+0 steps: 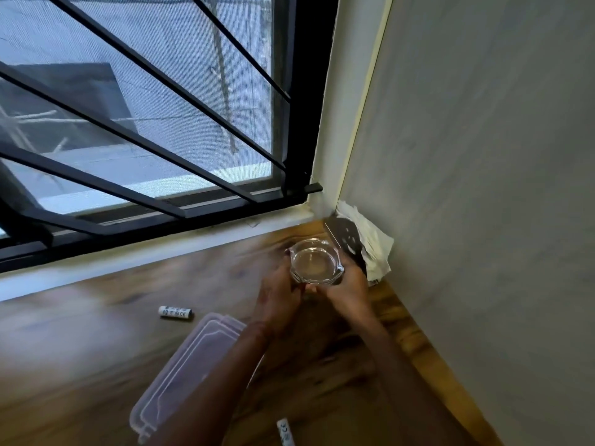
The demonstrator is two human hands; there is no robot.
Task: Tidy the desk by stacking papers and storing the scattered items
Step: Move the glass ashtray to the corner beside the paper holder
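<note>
A clear glass dish (314, 260) is near the far right corner of the wooden desk (96, 365). My left hand (278, 296) grips its left side and my right hand (349, 289) grips its right side. Whether the dish rests on the desk or is lifted, I cannot tell. Just behind it, in the corner, lies a dark perforated sheet (346, 236) on a pile of white papers (373, 249). A clear plastic lid (183, 371) lies under my left forearm. One white battery (176, 312) lies left of the hands, another battery (285, 432) at the bottom edge.
A window with black bars (145, 133) runs along the far edge of the desk above a white sill (161, 249). A grey wall (483, 188) bounds the desk on the right.
</note>
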